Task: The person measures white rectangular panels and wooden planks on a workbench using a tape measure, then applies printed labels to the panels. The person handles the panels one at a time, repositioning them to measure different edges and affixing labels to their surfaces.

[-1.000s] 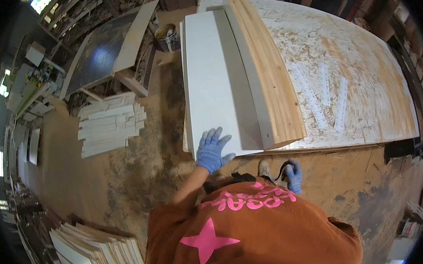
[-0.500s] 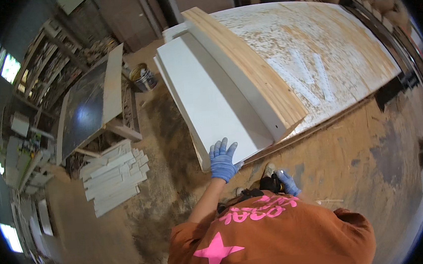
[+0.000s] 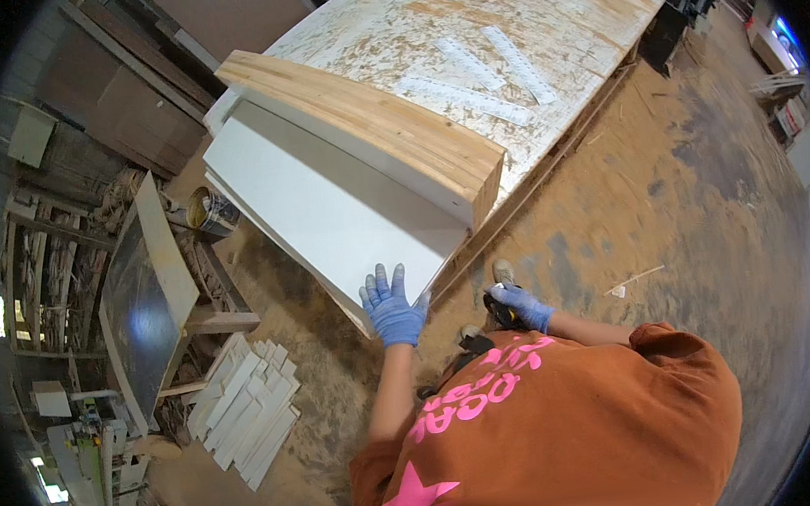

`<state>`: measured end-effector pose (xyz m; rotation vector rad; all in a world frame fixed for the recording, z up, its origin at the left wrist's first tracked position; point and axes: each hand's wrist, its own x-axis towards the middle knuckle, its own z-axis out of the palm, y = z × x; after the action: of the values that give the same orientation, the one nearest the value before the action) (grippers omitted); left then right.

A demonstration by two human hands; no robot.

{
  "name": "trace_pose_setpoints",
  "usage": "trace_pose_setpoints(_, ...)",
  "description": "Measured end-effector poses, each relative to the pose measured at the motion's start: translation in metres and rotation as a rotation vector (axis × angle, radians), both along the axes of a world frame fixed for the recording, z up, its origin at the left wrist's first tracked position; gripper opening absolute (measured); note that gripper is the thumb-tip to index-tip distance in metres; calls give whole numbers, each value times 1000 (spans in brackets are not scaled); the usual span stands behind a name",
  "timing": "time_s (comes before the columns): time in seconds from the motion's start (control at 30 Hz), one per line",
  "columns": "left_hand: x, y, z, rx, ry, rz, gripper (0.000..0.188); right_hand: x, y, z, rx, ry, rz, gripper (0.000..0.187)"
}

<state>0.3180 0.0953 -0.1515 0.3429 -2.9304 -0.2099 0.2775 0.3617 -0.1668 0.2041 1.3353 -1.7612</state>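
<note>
From my remote seat I see the panel [image 3: 325, 207] along the table's [image 3: 586, 20] left side, its long axis running forward-left. My left hand [image 3: 393, 311], nearer, rests fingers-spread on its near end; off the table's near edge, my right hand [image 3: 524, 306] grasps a dark thing [image 3: 502, 313].

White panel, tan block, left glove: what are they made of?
Panel: probably coated wood board, given its smooth, even white face; core material unclear.
Block: wood, seemingly bare on top, where tan lengthwise grain or seams show; its white side looks painted or laminated.
Left glove: likely stretchy knit fabric, blue and snug; paler fingertips could be coating or dust.
</note>
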Motion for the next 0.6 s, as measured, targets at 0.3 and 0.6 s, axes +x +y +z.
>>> trace_pose_setpoints(0.3, -1, 60, 22, 574, 3, -149, 50, -19, 15, -7, -3, 209, 46, 48)
trace_pose_setpoints(0.6, -54, 123, 20, 1161, -264, -50, 29, -83, 32, 29, 446, 917, 415, 74)
